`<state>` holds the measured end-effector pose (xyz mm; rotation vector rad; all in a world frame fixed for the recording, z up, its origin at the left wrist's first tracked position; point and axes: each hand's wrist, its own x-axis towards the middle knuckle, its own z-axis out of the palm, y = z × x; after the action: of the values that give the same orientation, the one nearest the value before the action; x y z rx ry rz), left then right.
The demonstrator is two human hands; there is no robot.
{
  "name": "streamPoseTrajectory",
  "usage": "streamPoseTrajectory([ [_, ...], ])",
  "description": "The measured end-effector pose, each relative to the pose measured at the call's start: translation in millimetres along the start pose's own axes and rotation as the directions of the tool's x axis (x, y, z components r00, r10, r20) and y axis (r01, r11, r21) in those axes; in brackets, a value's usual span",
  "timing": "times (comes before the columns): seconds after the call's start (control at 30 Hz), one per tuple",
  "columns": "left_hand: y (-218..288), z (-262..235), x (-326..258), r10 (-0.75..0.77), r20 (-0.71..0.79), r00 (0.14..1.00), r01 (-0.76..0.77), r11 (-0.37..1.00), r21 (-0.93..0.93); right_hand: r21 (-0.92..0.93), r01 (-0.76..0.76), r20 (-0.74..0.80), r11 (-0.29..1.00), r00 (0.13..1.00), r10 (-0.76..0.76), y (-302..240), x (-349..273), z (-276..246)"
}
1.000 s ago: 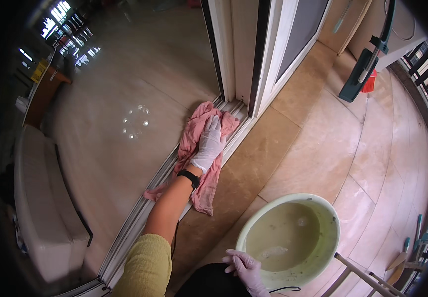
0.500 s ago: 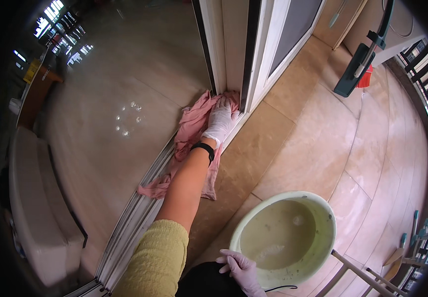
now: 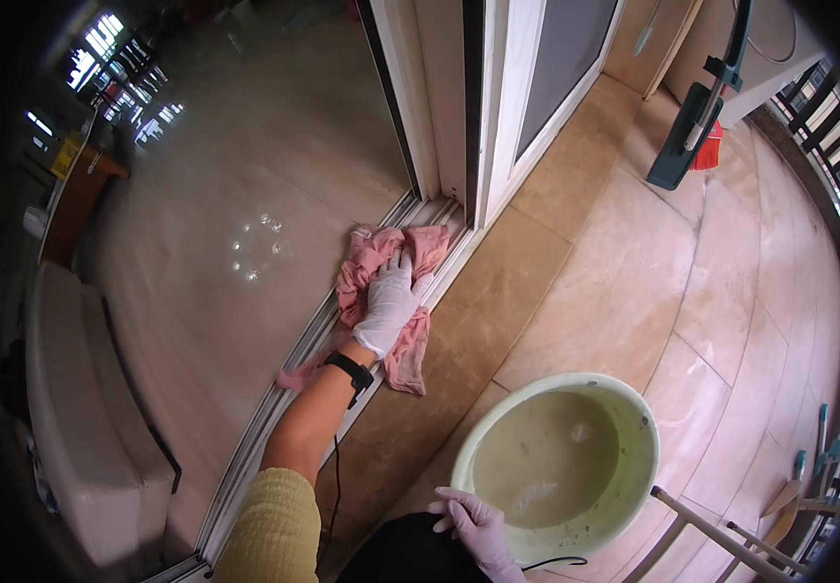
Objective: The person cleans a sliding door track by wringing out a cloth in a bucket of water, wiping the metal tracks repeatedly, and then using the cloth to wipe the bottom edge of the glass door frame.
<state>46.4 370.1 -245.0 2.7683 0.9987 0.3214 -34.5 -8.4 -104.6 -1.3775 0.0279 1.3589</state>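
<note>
My left hand [image 3: 391, 303], in a white glove, presses down on a crumpled pink cloth [image 3: 406, 367] with its fingers sunk into the folds. The cloth lies bunched across the sliding-door track [image 3: 266, 420], just short of the door frame [image 3: 454, 146]. A black band circles my left wrist. Lower down, my right hand [image 3: 478, 532], also gloved, rests by my dark-clothed knee with loosely bent fingers and nothing visible in it. Beside it stands a pale green basin [image 3: 640, 457] holding cloudy water.
A green flat-headed mop [image 3: 687, 146] and a red brush [image 3: 708, 151] are at the upper right. Wet-looking tiles [image 3: 624, 282] stretch right of the track. A light metal frame [image 3: 712, 532] is near the basin, and a beige padded seat [image 3: 85, 398] stands indoors at left.
My left hand has drawn back along the track toward me, pulling the upper part of the cloth away from the door frame. My right hand stays in nearly the same place.
</note>
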Motion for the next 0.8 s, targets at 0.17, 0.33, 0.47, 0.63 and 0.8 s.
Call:
streamPoseTrajectory([
  [0.17, 2.5, -3.5, 39.8, 0.077, 0.077, 0.994, -0.082, 0.994, 0.072, 0.035, 0.01, 0.006, 0.999, 1.0, -0.01, 3.0, 0.0, 3.9],
  [0.33, 35.0, 17.9, 107.0, 0.119, 0.03, 0.992, -0.121, 0.99, 0.069, -0.014, 0.043, -0.016, 0.999, 0.999, -0.043, 5.5, 4.6, 4.1],
  [0.47, 14.5, 10.9, 97.7, 0.119, 0.024, 0.993, -0.121, 0.989, 0.087, 0.009, 0.041, 0.003, 0.999, 0.999, -0.041, 6.8, 1.6, 6.5],
  [0.63, 24.4, 7.8, 29.3, -0.142, 0.105, 0.984, 0.093, 0.922, 0.377, -0.026, 0.072, -0.025, 0.997, 0.997, -0.073, 6.8, 1.8, 0.4],
  [0.8, -18.7, -22.3, 2.8, -0.091, 0.088, 0.992, 0.033, 0.858, 0.513, -0.003, 0.108, -0.014, 0.994, 0.994, -0.108, 12.6, -0.5, 4.7],
])
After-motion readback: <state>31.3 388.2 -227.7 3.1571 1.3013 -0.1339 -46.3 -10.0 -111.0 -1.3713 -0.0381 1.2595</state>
